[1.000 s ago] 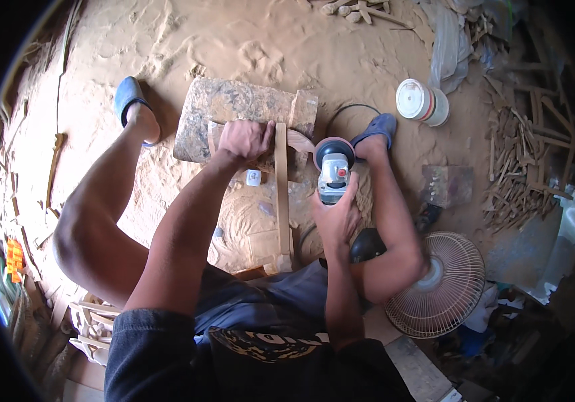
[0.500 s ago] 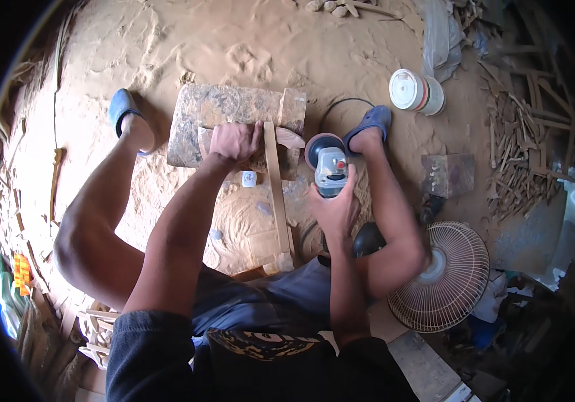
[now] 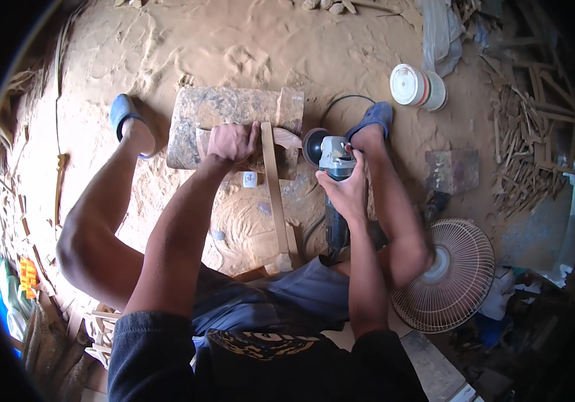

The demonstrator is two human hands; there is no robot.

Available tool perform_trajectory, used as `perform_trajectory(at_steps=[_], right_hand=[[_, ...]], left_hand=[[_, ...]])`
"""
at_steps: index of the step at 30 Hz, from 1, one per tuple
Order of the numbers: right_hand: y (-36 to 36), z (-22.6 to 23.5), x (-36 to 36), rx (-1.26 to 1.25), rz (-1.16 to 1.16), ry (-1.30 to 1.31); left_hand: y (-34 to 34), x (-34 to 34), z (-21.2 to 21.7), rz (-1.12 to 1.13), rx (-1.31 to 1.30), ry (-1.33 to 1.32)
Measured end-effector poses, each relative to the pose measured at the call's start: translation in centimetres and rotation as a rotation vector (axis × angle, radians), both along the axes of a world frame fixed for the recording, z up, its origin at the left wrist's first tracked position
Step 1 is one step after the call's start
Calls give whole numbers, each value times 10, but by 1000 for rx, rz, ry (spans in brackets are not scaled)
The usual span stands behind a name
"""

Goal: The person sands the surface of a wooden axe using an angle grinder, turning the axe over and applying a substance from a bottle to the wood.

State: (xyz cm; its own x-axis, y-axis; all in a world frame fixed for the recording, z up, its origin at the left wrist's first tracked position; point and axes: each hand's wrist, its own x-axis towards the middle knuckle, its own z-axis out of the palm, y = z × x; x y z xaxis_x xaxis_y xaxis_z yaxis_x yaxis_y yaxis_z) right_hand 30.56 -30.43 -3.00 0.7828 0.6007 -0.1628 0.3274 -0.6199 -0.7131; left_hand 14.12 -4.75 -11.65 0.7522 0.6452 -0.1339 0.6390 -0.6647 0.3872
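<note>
My left hand (image 3: 232, 143) is closed over a curved piece of pale wood (image 3: 287, 138), pressing it down on a worn, stained wooden block (image 3: 224, 104). The wood's rounded tip sticks out at the right of the block. Close to these knuckles, a long flat wooden strip (image 3: 273, 191) runs from the block back toward my lap. My right hand (image 3: 349, 189) is wrapped around the head of an angle grinder (image 3: 336, 155), whose dark body hangs down toward my thigh. Its round sanding disc (image 3: 312, 145) faces the wood tip, with a small gap between them.
Dust covers the ground. A white bucket (image 3: 406, 85) lies beyond my right foot, in a blue clog (image 3: 374, 117). A round caged fan (image 3: 458, 275) is by my right knee. Wood scraps (image 3: 522, 147) pile up at the right. A dark cord (image 3: 341, 100) loops behind the grinder.
My right hand has shifted slightly right and turned the grinder, so its body now shows below the hand and the disc is tilted toward the wood. My left hand keeps its hold.
</note>
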Motion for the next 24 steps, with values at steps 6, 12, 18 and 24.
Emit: perform_trajectory(at_steps=[6, 12, 18, 24], right_hand=[[-8, -17, 1, 172, -48, 223], [-6, -5, -6, 116, -71, 70], [-24, -16, 0, 407, -243, 207], [-42, 25, 10, 485, -350, 229]], left_hand=[[0, 4, 0, -11, 10, 54], [1, -2, -5, 3, 8, 31], [-10, 10, 20, -17, -13, 266], [-119, 11, 50, 399, 107, -192]])
